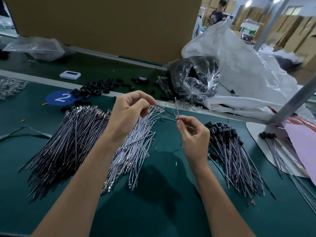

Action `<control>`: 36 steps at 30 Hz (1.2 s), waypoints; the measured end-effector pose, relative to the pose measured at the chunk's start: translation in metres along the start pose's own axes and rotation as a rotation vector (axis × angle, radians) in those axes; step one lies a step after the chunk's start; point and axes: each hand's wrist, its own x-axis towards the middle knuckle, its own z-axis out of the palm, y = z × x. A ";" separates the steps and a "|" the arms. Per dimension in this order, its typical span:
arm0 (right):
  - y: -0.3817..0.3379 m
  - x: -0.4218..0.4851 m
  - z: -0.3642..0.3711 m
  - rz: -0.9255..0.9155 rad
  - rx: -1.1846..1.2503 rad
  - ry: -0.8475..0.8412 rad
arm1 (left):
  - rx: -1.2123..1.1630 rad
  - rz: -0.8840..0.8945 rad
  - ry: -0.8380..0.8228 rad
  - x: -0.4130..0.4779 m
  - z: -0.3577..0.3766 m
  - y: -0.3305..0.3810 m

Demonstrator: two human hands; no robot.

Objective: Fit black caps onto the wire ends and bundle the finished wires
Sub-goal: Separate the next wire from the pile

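Both forearms [82,177] enter from the bottom edge, above the green bench [162,202]. Upper centre, my left hand [130,113] has its fingers curled round the top of a fanned bunch of pale wires [135,147], whose lower ends rest on the bench. Just beside it, my right hand [193,135] pinches a single wire [177,109] between thumb and fingertips, holding it upright; its tip shows no black cap. Loose black caps [95,88] lie well behind the hands, and capped wires [230,151] lie heaped to the right. I judge each wire light, thin and springy, with a slick sleeve. I would therefore take hold close below the bare end, where it cannot buckle as a cap is pressed on. The metal tip looks easily bent.
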 end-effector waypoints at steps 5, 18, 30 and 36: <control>-0.004 -0.002 0.004 0.009 0.108 -0.053 | -0.112 -0.034 -0.056 0.013 0.014 -0.011; -0.003 -0.003 0.003 0.175 0.148 -0.199 | -0.234 -0.047 -0.042 0.011 0.020 -0.035; 0.010 0.001 0.000 0.088 -0.212 -0.068 | -0.049 -0.187 0.116 0.024 0.014 -0.044; 0.017 0.004 -0.002 0.096 -0.349 -0.029 | 0.879 -0.154 0.192 0.087 -0.012 -0.055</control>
